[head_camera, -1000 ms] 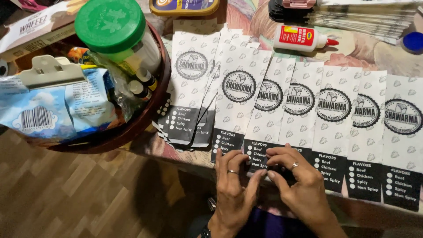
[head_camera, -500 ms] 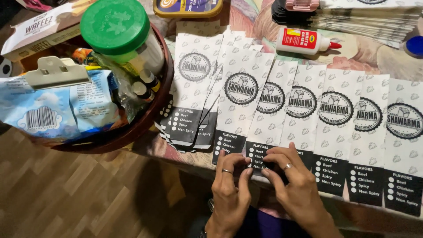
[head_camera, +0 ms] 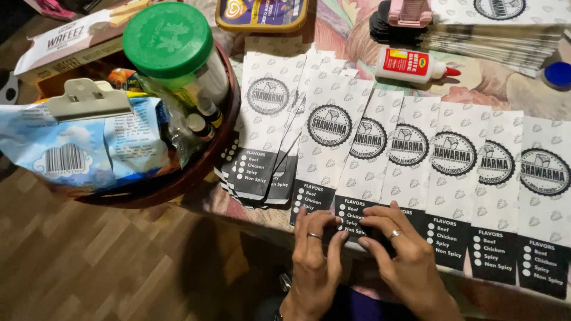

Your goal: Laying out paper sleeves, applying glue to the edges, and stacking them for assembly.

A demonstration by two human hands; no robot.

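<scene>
Nearest me, my left hand (head_camera: pixel 315 261) and right hand (head_camera: pixel 404 261) lie side by side, fingertips pressed flat on the dark bottom edge of a paper sleeve (head_camera: pixel 363 172) at the table's near edge. It overlaps a fanned row of sleeves (head_camera: pixel 493 178). Beyond lie a glue bottle (head_camera: pixel 413 65) and, left, a basket (head_camera: pixel 229 128) with a green-lidded jar (head_camera: pixel 169 41).
</scene>
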